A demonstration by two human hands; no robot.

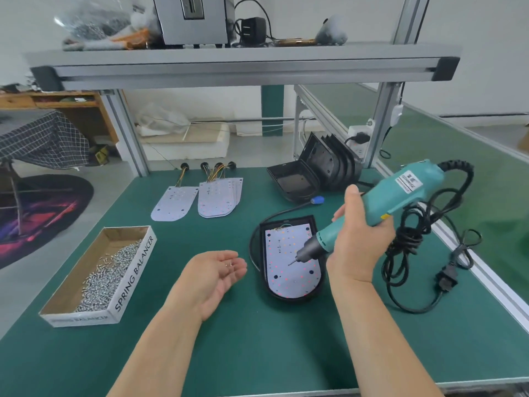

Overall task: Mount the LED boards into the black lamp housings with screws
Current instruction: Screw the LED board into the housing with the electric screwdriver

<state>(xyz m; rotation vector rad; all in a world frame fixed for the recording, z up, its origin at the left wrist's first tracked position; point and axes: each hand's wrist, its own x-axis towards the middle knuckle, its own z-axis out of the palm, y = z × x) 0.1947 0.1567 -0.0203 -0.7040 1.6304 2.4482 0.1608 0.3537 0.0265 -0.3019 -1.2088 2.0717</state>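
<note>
"SPRING BALANCER" is printed on the long wall of a cardboard box (134, 270) at 9 o'clock on the green table (257, 353), and loose screws (108, 276) are held in it. Spare LED boards (219, 197) are laid at 11 o'clock. The left hand (214, 279) is turned palm up with its fingers relaxed and slightly apart, and a small screw (230, 264) is carried on it. At the centre, the LED board (286, 276) is seated in a black lamp housing (262, 247). Its long axis runs 12 to 6, with the rounded end at 6. A teal screwdriver (400, 193) is clasped by the right hand (360, 236), fingers wrapped round it. Its bit is pointed toward 8 o'clock over the board, and its label cannot be read.
</note>
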